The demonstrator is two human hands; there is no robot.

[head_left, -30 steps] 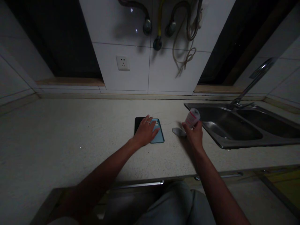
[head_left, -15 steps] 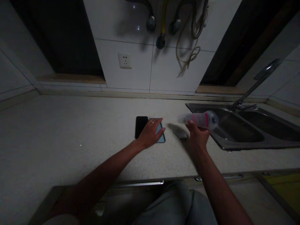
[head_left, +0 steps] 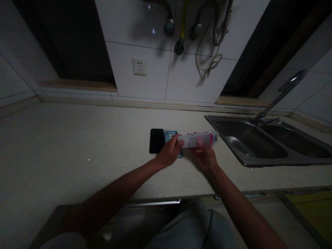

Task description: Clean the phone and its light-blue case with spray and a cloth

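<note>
- Countertop (head_left: 77, 145): lies under both hands; sink (head_left: 243, 162) is off to the right of my right hand.
- Right hand (head_left: 204, 157): curled around the tube (head_left: 198, 140) from below, holding it level, clear of the counter.
- Left hand (head_left: 169, 152): fingers pinch the tube's left end. Cap on or off: cannot tell.
- Phone (head_left: 156, 140) and blue case (head_left: 169, 134): side by side just beyond my left hand.

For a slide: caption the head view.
Left hand and right hand hold a white tube over a counter, near a phone, blue case and sink.
</note>
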